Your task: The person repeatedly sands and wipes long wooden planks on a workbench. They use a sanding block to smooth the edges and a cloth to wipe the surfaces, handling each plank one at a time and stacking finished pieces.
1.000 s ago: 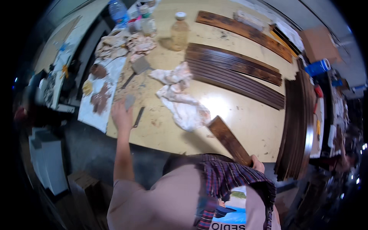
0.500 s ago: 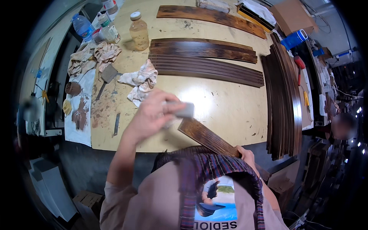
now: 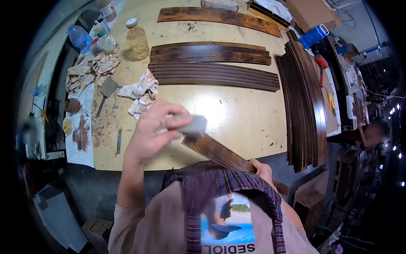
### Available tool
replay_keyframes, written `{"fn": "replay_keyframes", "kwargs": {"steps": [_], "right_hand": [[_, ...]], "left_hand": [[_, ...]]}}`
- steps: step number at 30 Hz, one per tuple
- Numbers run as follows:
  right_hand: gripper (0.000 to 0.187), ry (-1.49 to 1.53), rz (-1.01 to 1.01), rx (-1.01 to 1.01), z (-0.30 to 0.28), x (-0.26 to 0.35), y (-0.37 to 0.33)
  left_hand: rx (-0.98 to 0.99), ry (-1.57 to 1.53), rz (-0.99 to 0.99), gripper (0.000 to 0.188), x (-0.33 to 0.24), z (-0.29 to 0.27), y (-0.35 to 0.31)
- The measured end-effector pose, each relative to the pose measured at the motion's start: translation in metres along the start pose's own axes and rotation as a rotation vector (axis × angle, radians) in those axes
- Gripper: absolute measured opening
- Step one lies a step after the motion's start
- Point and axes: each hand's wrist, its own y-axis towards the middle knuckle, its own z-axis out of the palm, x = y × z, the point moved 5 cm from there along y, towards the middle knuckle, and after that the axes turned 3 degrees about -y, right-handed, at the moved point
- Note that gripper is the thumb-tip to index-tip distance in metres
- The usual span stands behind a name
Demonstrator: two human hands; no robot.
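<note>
My left hand (image 3: 154, 133) grips a small grey block (image 3: 192, 125) and presses it against the upper end of a dark stained wooden strip (image 3: 215, 152). The strip slants from the block down toward my body. My right hand (image 3: 261, 169) holds the strip's lower part near my chest, partly hidden behind my plaid collar. Both hands hover above the near edge of the pale workbench (image 3: 237, 114).
Curved dark wooden strips (image 3: 213, 75) lie in rows mid-bench, and a stack (image 3: 302, 106) runs down the right side. Stained rags (image 3: 141, 91), a scraper (image 3: 106, 89), a jar (image 3: 136, 39) and bottles (image 3: 79, 37) sit at the left. Another person (image 3: 372, 131) stands far right.
My left hand came back from the bench's left side holding the grey block and set it on the strip's end. The view has shifted, so the bench appears further left.
</note>
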Motion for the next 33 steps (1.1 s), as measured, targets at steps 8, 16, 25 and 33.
{"fn": "replay_keyframes", "kwargs": {"steps": [8,16,25,33], "right_hand": [[0.035,-0.081,-0.109,-0.216,-0.026,0.013,0.011],[0.042,0.324,-0.008,-0.340,-0.076,0.029,0.031],[0.019,1.126,-0.499,-0.854,-0.251,0.020,0.021],[0.024,1.604,-0.226,-0.748,-0.219,-0.028,0.073]], "left_hand": [[-0.488,-0.124,-0.292,0.040,0.044,-0.008,-0.014],[-0.535,-0.673,-0.259,0.039,0.049,0.015,-0.006],[-0.505,-0.910,-0.300,0.039,0.056,0.043,-0.004],[-0.522,-1.121,-0.284,0.038,0.062,0.097,0.022]]}}
